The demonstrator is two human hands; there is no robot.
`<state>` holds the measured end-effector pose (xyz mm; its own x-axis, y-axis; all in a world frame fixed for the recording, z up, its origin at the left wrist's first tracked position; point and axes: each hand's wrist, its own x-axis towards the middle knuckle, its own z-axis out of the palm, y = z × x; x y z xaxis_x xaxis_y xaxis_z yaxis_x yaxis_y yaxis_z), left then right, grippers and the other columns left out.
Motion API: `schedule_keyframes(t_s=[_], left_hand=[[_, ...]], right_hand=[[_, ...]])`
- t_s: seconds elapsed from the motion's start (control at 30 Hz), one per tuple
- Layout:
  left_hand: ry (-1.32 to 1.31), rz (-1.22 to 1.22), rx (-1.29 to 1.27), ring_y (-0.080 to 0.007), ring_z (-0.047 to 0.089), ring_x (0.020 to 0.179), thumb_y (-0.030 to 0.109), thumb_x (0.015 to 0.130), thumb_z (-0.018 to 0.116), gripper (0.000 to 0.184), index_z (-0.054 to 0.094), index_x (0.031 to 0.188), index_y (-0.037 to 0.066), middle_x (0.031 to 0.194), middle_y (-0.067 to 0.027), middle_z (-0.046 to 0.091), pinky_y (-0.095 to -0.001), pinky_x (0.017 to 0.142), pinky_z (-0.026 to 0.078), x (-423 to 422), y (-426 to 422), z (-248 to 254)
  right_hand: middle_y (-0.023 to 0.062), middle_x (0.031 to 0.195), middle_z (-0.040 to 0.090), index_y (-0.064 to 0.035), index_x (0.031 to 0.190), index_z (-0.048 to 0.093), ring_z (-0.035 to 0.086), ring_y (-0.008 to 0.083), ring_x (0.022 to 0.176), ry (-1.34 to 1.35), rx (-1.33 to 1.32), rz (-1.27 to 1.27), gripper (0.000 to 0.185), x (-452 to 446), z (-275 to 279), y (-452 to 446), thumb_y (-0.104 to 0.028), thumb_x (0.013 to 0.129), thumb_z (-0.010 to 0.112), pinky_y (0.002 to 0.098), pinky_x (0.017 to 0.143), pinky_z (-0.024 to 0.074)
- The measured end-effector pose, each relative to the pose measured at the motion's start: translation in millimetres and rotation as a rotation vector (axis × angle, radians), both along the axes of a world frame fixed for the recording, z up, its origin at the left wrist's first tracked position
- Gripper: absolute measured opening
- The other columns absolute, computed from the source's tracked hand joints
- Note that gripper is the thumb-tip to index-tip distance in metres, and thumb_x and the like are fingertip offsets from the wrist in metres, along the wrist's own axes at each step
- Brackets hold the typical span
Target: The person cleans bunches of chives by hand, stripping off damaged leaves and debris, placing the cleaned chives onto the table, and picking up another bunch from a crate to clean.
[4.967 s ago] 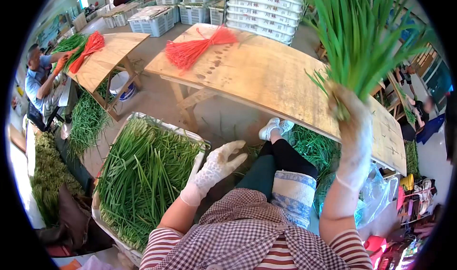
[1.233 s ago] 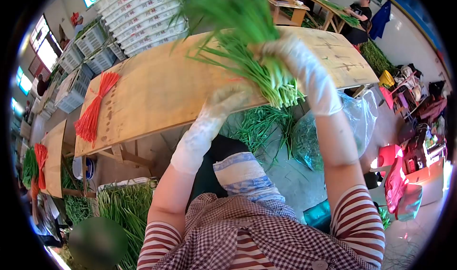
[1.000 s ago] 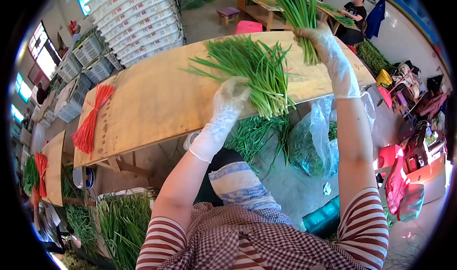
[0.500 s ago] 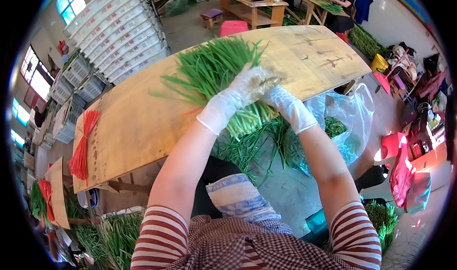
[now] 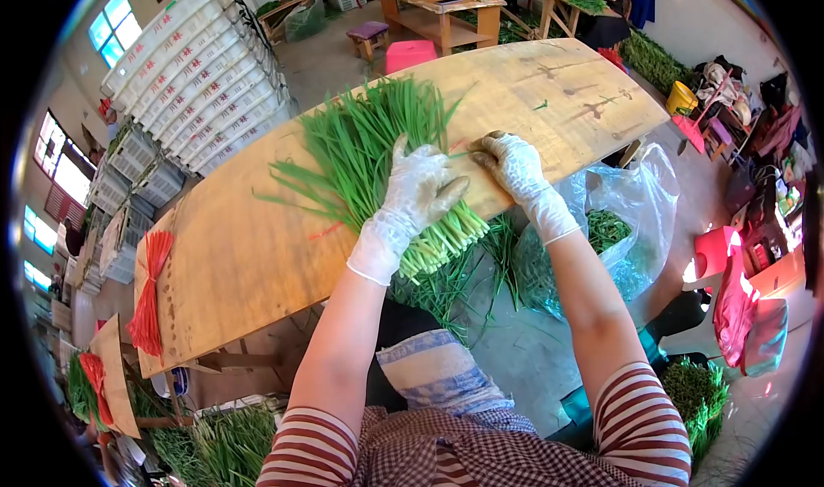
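Observation:
A thick bundle of long green stalks (image 5: 365,135) lies on the wooden table (image 5: 249,255), its pale cut ends towards me over the front edge. My gloved left hand (image 5: 422,187) rests on top of the bundle, fingers spread. Just right of the bundle, my gloved right hand (image 5: 511,163) is closed, thumb and fingertips pressed together; a thin reddish strand shows near the fingertips, and what they pinch is too small to make out. Another red strip lies on the wood left of the bundle's pale ends. A tied bunch of red strips (image 5: 151,291) lies at the table's left end.
Stacked white crates (image 5: 202,75) stand behind the table at the left. A clear plastic bag (image 5: 639,221) with greens sits below the front edge at the right. Loose greens lie on the floor beneath. A co-worker (image 5: 602,2) is at a far table. A pink stool (image 5: 410,55) stands behind.
My hands, together over the bundle half a second ago, are now apart, the right one further right. The separate bunch held up in my right hand a second ago no longer shows apart from the bundle.

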<state>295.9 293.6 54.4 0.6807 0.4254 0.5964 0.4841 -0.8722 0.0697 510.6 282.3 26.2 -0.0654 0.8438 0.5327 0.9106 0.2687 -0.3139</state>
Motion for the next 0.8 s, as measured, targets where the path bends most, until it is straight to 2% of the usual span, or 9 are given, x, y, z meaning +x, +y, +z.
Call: schedule_keyframes(t_s=[0.2,0.33,0.5,0.53,0.6,0.67,0.7,0.73,0.8], left_hand=[[0.032,0.006,-0.018,-0.023,0.059,0.094,0.028,0.077,0.069,0.014,0.068,0.075,0.015,0.082,-0.0005,0.062,-0.0576,0.108,0.023,2.8,-1.2,-2.1],[-0.004,-0.023,0.094,-0.022,0.057,0.106,0.03,0.079,0.067,0.015,0.07,0.085,0.016,0.09,0.0,0.064,-0.0587,0.109,0.021,7.6,3.9,-8.1],[0.222,0.144,-0.115,-0.0232,0.055,0.111,0.034,0.083,0.063,0.02,0.071,0.092,0.017,0.099,-0.0014,0.066,-0.0593,0.11,0.021,10.9,2.0,-2.1],[0.204,0.14,-0.125,-0.0234,0.055,0.111,0.034,0.083,0.063,0.021,0.071,0.092,0.017,0.099,-0.0021,0.066,-0.0586,0.11,0.022,9.6,2.9,-3.4],[0.101,0.118,-0.065,-0.0241,0.056,0.108,0.034,0.083,0.063,0.022,0.07,0.09,0.015,0.096,-0.0049,0.065,-0.0561,0.11,0.024,8.2,3.3,-10.9],[0.167,0.124,-0.139,-0.0246,0.056,0.106,0.035,0.082,0.063,0.022,0.07,0.088,0.014,0.094,-0.0056,0.063,-0.0564,0.11,0.025,6.8,-0.1,0.1],[0.197,0.123,-0.177,-0.0248,0.056,0.105,0.035,0.082,0.063,0.023,0.07,0.087,0.014,0.093,-0.006,0.063,-0.0565,0.109,0.025,8.0,-1.0,3.4],[0.16,0.112,-0.149,-0.0255,0.056,0.103,0.035,0.082,0.064,0.024,0.07,0.087,0.013,0.089,-0.0066,0.061,-0.0568,0.109,0.025,8.9,1.8,-1.8],[0.145,0.106,-0.167,-0.0251,0.056,0.104,0.035,0.082,0.064,0.024,0.07,0.087,0.012,0.09,-0.0063,0.062,-0.0573,0.109,0.025,9.8,2.3,-2.6]], right_hand=[[0.013,0.09,0.064,-0.01,0.091,0.066,0.065,0.0307,0.082,-0.251,0.097,-0.153,0.015,-0.6,-8.7,11.1,-0.019,0.082,0.059,0.0419,0.071,0.0515],[0.0125,0.089,0.062,-0.01,0.093,0.065,0.065,0.0293,0.082,-0.282,0.133,-0.03,0.016,-12.2,12.6,37.3,-0.015,0.079,0.059,0.0403,0.069,0.0517],[0.0121,0.089,0.063,-0.0106,0.091,0.063,0.066,0.0288,0.084,-0.536,0.182,0.118,0.014,-39.8,16.3,90.6,-0.016,0.079,0.06,0.0399,0.071,0.0517],[0.0128,0.093,0.065,-0.0099,0.095,0.064,0.066,0.0286,0.087,-0.577,0.035,0.098,0.019,-43.9,17.8,95.9,-0.019,0.078,0.063,0.038,0.074,0.0521],[0.0132,0.096,0.067,-0.0089,0.097,0.066,0.065,0.0294,0.091,0.084,-0.017,0.035,0.021,-35.4,6.6,99.7,-0.014,0.076,0.064,0.0385,0.078,0.0515],[0.0135,0.101,0.067,-0.0087,0.1,0.066,0.065,0.0302,0.093,0.331,0.069,-0.146,0.024,-13.5,-10.9,97.0,-0.012,0.076,0.064,0.0392,0.081,0.0508],[0.0136,0.104,0.067,-0.0089,0.102,0.066,0.065,0.0306,0.094,0.247,0.184,-0.292,0.026,-2.2,-20.4,92.4,-0.013,0.077,0.065,0.0396,0.082,0.0504],[0.0151,0.104,0.067,-0.0087,0.103,0.067,0.065,0.0309,0.095,0.318,0.113,-0.317,0.024,1.4,-15.1,75.7,-0.014,0.08,0.062,0.0395,0.085,0.0501],[0.0144,0.105,0.067,-0.0084,0.105,0.066,0.065,0.031,0.096,0.334,0.032,-0.238,0.026,8.4,-12.5,55.6,-0.015,0.08,0.064,0.039,0.085,0.05]])
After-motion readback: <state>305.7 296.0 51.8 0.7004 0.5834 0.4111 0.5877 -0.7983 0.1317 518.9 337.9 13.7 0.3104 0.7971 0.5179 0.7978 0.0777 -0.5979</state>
